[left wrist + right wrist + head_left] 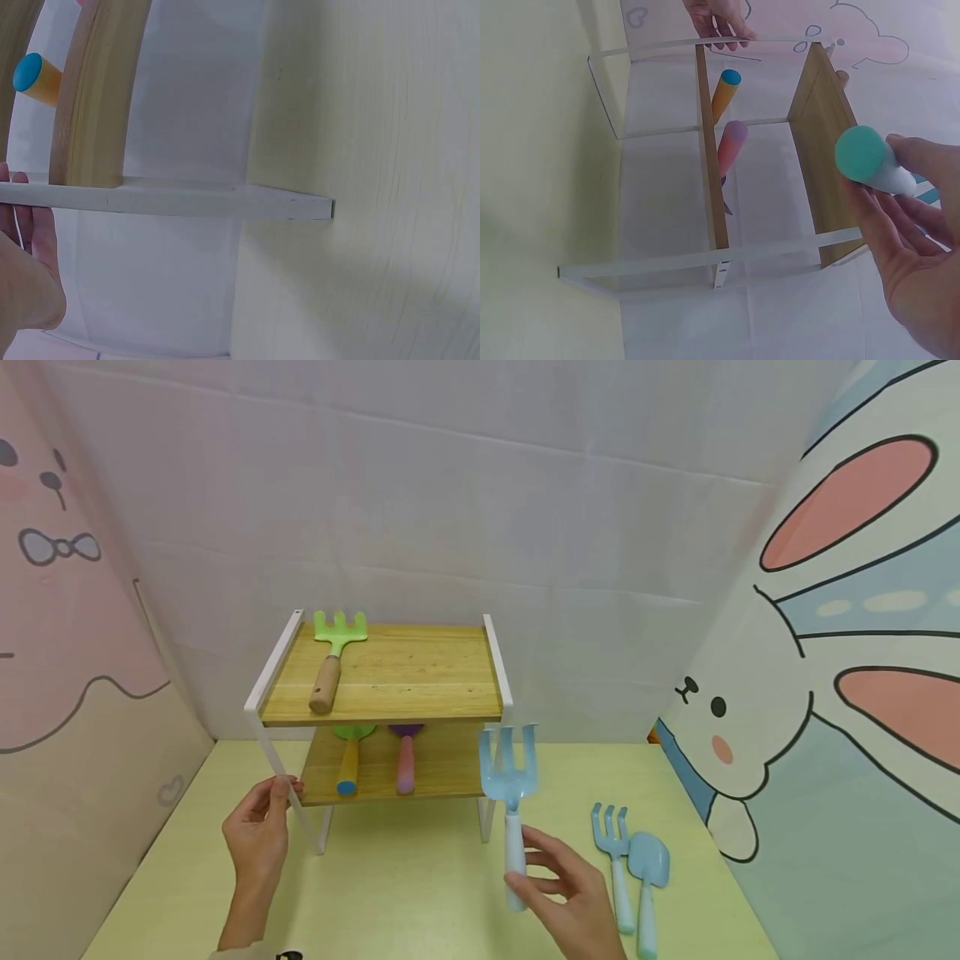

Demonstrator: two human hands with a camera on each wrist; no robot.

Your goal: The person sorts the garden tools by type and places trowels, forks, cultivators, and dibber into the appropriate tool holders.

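Note:
A light-blue toy hand rake (508, 777) stands upright, tines up, in my right hand (566, 893), which pinches its pale handle between thumb and fingers. It is in front of the right side of a two-tier wooden shelf (420, 672). My left hand (258, 831) holds the shelf's white left leg (172, 199) near the lower board. On the top board lies a green rake (327, 672) with a wooden handle. The lower board bears a tool with a yellow handle (348, 764) and one with a pink handle (406, 764); their heads are partly hidden under the top board.
Right of the shelf, another light-blue rake (615, 860) and a light-blue shovel (648, 868) lie side by side on the pale table (390, 893). A white cloth (600, 568) hangs behind, with printed cartoon panels at both sides.

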